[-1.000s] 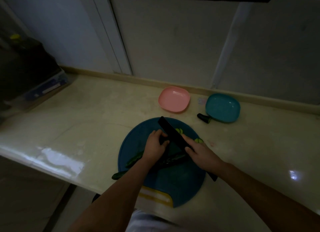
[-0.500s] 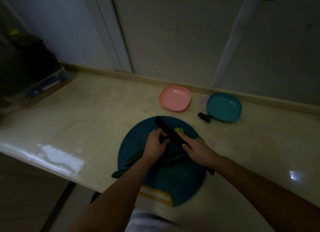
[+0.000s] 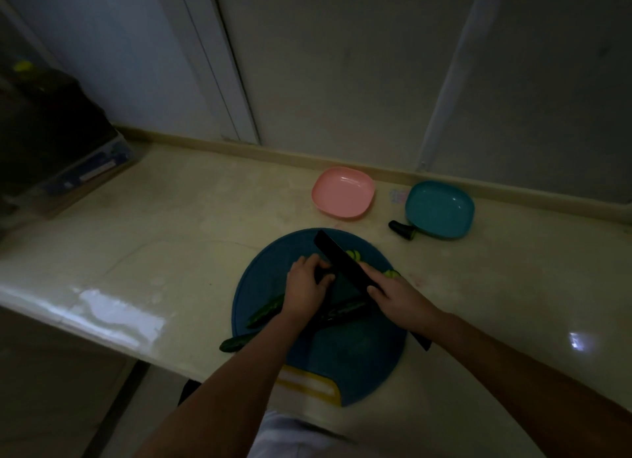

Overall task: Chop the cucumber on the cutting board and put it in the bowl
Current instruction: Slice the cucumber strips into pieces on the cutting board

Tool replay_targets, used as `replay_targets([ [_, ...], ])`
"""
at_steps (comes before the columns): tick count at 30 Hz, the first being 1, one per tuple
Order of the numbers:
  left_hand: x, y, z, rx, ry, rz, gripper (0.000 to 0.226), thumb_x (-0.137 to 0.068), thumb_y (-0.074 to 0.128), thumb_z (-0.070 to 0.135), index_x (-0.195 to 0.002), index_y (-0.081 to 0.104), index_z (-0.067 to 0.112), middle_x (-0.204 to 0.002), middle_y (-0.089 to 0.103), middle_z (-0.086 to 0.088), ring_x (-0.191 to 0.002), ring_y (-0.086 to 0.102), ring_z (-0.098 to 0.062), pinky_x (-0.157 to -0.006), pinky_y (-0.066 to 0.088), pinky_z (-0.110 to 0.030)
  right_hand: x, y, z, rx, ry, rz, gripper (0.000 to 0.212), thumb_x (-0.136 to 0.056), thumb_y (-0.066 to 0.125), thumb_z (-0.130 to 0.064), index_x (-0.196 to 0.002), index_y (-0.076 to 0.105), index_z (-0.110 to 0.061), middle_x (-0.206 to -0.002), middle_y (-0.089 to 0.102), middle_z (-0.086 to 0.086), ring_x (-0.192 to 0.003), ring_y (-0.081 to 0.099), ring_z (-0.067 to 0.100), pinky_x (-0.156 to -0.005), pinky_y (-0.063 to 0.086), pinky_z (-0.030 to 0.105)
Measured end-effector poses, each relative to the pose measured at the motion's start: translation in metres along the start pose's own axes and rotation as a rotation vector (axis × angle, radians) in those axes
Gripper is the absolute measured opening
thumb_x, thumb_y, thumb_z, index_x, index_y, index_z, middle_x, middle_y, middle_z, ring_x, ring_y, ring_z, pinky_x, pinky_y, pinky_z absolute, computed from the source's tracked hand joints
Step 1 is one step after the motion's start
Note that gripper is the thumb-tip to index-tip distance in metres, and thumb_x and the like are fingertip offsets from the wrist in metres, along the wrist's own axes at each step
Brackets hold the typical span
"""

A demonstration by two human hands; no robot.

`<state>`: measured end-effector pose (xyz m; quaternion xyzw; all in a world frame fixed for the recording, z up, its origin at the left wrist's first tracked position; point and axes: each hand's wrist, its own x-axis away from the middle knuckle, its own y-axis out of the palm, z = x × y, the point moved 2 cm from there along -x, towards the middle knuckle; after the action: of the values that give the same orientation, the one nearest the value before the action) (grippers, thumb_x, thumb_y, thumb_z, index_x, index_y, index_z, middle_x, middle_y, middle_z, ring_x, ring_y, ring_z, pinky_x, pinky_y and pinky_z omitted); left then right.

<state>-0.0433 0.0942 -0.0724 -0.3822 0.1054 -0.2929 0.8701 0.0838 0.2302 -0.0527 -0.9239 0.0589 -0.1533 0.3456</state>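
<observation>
A round blue cutting board (image 3: 342, 362) lies at the counter's front edge. Long dark green cucumber pieces (image 3: 265, 312) lie across it, one end (image 3: 232, 344) sticking out over its left rim. My left hand (image 3: 304, 288) holds a cucumber piece down in the middle of the board. My right hand (image 3: 398, 295) grips a black knife (image 3: 337, 255), its blade pointing away to the upper left, just right of my left fingers. A few pale cucumber slices (image 3: 354, 254) lie right of the blade. The pink bowl (image 3: 343, 192) and the teal bowl (image 3: 439, 209) stand behind the board.
A cut cucumber end (image 3: 402, 227) lies beside the teal bowl's left rim. A dark appliance on a box (image 3: 51, 139) fills the counter's far left. The wall runs close behind the bowls. The counter's front edge passes under the board.
The knife blade has shifted a little to the left along the cucumber. My left hand has stayed on the cucumber piece.
</observation>
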Motion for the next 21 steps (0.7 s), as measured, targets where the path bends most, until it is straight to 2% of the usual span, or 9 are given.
replay_targets([
  [3, 0.000, -0.002, 0.000, 0.030, -0.002, -0.011, 0.016, -0.082, 0.068, 0.019, -0.092, 0.058, 0.012, -0.090, 0.049, 0.003, -0.088, 0.048, -0.014, -0.076, 0.037, -0.027, 0.004, -0.003, -0.002, -0.023, 0.020, 0.001, 0.055, -0.099, 0.039, -0.019, -0.145, 0.016, -0.038, -0.138, 0.045, 0.002, -0.122, 0.045, 0.017, -0.101, 0.035, 0.023],
  [7, 0.000, -0.003, 0.000, 0.055, -0.015, -0.004, 0.017, -0.081, 0.070, 0.018, -0.090, 0.057, 0.012, -0.089, 0.049, 0.004, -0.086, 0.048, -0.012, -0.071, 0.033, -0.021, 0.010, -0.005, -0.009, -0.071, -0.008, -0.026, 0.056, -0.099, 0.039, -0.017, -0.136, 0.009, -0.045, -0.138, 0.036, -0.013, -0.128, 0.037, 0.010, -0.104, 0.028, 0.017],
  [9, 0.000, -0.003, 0.000, 0.061, -0.023, -0.003, 0.017, -0.080, 0.071, 0.018, -0.088, 0.057, 0.013, -0.089, 0.049, 0.003, -0.085, 0.048, -0.011, -0.068, 0.030, -0.018, 0.010, -0.005, -0.011, -0.066, -0.013, -0.040, 0.055, -0.099, 0.039, -0.017, -0.134, 0.007, -0.045, -0.137, 0.035, -0.014, -0.129, 0.036, 0.008, -0.103, 0.027, 0.015],
  [12, 0.000, -0.004, 0.001, 0.051, -0.022, -0.002, 0.016, -0.080, 0.071, 0.018, -0.089, 0.058, 0.011, -0.088, 0.050, 0.002, -0.084, 0.048, -0.012, -0.066, 0.029, -0.018, 0.010, -0.005, -0.011, -0.060, -0.017, -0.031, 0.055, -0.099, 0.039, -0.017, -0.137, 0.008, -0.042, -0.143, 0.039, -0.006, -0.131, 0.037, 0.011, -0.106, 0.027, 0.018],
  [16, 0.000, -0.005, 0.002, 0.062, -0.011, -0.006, 0.015, -0.080, 0.070, 0.016, -0.089, 0.059, 0.010, -0.087, 0.051, 0.000, -0.083, 0.049, -0.013, -0.065, 0.029, -0.019, 0.009, -0.003, -0.008, -0.056, -0.010, -0.024, 0.055, -0.099, 0.039, -0.020, -0.144, 0.013, -0.038, -0.148, 0.033, -0.005, -0.135, 0.033, 0.014, -0.113, 0.028, 0.032],
  [21, 0.001, -0.007, 0.004, 0.077, 0.006, -0.013, 0.014, -0.080, 0.069, 0.013, -0.085, 0.057, 0.015, -0.085, 0.050, 0.002, -0.081, 0.047, -0.012, -0.063, 0.027, -0.017, 0.008, -0.003, -0.010, -0.050, 0.008, -0.036, 0.054, -0.099, 0.038, -0.020, -0.146, 0.014, -0.033, -0.146, 0.037, -0.002, -0.132, 0.036, 0.015, -0.107, 0.028, 0.022],
])
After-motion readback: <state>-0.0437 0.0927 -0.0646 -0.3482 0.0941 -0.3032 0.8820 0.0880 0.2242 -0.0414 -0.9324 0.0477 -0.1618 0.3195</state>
